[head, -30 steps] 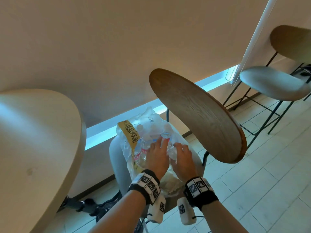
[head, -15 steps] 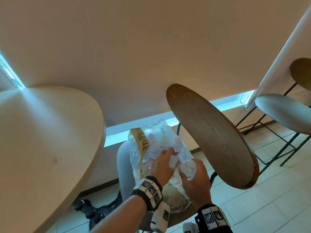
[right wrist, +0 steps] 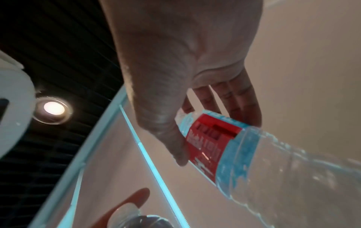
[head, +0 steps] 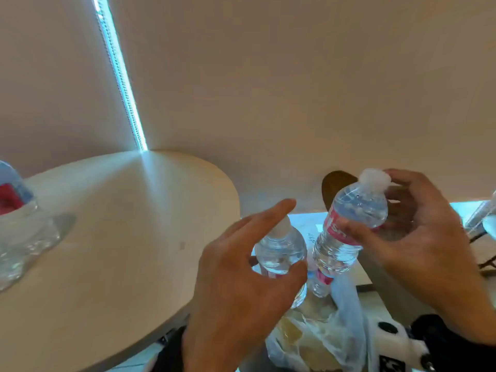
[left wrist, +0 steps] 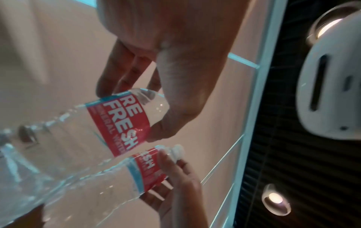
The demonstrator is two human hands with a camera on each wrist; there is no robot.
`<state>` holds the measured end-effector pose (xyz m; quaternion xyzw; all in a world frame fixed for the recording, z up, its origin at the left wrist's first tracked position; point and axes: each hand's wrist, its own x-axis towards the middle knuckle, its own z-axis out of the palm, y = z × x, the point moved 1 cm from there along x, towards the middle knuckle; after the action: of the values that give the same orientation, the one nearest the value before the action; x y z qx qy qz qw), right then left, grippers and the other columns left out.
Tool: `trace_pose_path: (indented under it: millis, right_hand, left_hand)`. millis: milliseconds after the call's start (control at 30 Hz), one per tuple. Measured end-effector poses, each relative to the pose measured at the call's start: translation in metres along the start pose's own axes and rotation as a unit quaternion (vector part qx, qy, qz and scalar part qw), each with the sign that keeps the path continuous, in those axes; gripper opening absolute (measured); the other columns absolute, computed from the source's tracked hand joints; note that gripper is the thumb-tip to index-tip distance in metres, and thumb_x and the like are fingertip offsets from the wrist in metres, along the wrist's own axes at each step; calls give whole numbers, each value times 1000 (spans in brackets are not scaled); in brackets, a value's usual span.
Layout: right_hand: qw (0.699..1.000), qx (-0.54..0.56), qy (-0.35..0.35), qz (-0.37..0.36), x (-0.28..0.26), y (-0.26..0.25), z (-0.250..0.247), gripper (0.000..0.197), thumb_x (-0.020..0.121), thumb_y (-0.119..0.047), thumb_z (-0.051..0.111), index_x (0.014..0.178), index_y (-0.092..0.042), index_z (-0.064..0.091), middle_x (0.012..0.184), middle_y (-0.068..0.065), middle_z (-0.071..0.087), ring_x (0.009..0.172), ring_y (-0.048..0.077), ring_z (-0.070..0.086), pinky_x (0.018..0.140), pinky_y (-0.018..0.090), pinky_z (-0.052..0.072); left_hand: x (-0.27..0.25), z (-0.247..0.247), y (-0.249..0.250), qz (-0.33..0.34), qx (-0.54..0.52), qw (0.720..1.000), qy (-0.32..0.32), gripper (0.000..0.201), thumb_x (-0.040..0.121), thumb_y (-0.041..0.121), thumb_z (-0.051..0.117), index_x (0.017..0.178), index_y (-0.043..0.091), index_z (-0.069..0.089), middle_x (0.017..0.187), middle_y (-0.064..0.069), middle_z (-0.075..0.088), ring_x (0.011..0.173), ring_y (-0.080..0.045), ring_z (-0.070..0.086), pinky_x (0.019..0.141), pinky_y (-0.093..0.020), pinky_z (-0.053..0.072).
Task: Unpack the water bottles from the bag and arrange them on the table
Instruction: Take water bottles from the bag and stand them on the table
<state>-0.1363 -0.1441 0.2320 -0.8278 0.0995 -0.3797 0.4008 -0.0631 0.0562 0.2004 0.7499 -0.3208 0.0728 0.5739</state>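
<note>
Your left bottle (head: 280,253) is clear, glossy plastic, ribbed lower down; its label (left wrist: 119,123) looks like smooth printed film, red and blue. Your right bottle (head: 351,224) is the same clear plastic, with a matt white cap (head: 375,179). The bag (head: 346,331) is thin, crinkled, translucent plastic film. The table (head: 120,237) has a pale, matt, wood-look top, smooth. The blind (head: 268,76) looks like matt beige cloth.

Round wood table (head: 112,237); water bottle (head: 16,210) stands at far-left edge.
</note>
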Motion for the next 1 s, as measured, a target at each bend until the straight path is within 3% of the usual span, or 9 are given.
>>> trace_pose_path:
  millis: [100,200,400,567,667,766,933,1000]
  right_hand:
    - [997,43,-40,-58,22,-40,16,64,57,-65,81,112,-48,54,102,-22,71,84,8,74,71,23,61]
    - [989,73,-75,-105,37,-67,43,65,59,-52,84,116,-40,55,101,-10,73,85,14,74,72,35,62]
    - [969,124,-173,-127,57,-100,124,62,63,-40,85,117,-30,56,102,-5,72,80,14,73,69,33,64]
    - [952,129,-244,-136,56,-120,201,54,69,-32,86,111,-32,53,99,-17,66,84,3,69,68,21,61]
    - [942,120,-282,-138,57,-130,239,55,70,-31,88,113,-28,54,99,-16,65,80,6,69,74,30,63]
    - [934,104,-312,-142,60,-140,269,57,69,-31,87,115,-24,54,102,-7,67,86,12,67,80,40,61]
    - [924,81,-337,-159,64,-149,297,59,71,-32,87,118,-21,52,112,0,67,95,17,66,83,37,60]
    - [925,76,-337,-159,67,-151,304,61,71,-33,86,120,-21,51,113,-1,66,95,16,65,83,36,60]
  left_hand:
    - [-3,-49,24,21,4,998,52,80,58,18,95,120,58,64,105,27,72,97,4,69,73,-12,59]
    - [-8,-93,37,27,19,994,101,79,52,28,93,119,60,64,104,34,71,97,3,69,70,-10,58]
    - [-19,-166,28,-12,81,974,213,82,48,23,97,114,60,66,104,24,75,91,-4,72,69,-21,62]
    - [-26,-200,12,-57,140,951,271,78,53,26,92,120,57,65,110,19,73,94,-6,70,76,-32,63]
    - [-26,-208,4,-78,170,937,294,78,59,27,92,127,51,63,120,15,71,97,-8,69,85,-41,62]
    - [-25,-214,-7,-89,179,929,311,79,63,29,91,132,49,59,123,13,70,99,-9,68,86,-43,62]
    - [-23,-218,-22,-100,193,920,326,80,68,31,89,138,45,55,121,21,66,99,-6,67,86,-42,62]
    - [-23,-218,-26,-99,201,915,335,82,69,32,89,141,44,52,121,18,68,99,-8,68,86,-41,62]
